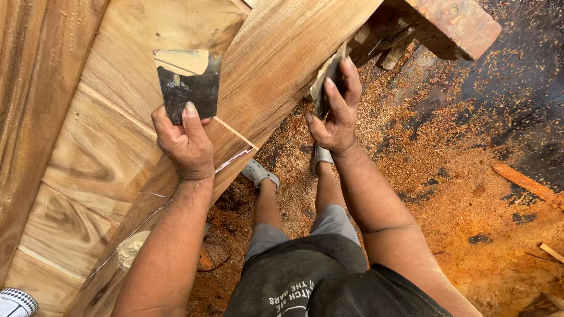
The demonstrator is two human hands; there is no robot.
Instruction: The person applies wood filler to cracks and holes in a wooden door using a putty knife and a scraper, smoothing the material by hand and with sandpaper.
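Scraper blades were gripped in both hands over a wooden door panel that lay tilted across the view. The left hand was closed on the lower edge of a flat dark metal scraper, thumb pressed to its face; a smear of pale filler sat across the blade's top. The right hand was clamped on a smaller second scraper, fingers wrapped over it, its edge held against the side of the panel's thick frame plank. A blob of the same pale paste rested on the frame near the left forearm. Below, 2 feet in grey sandals stood on sawdust covering the floor.
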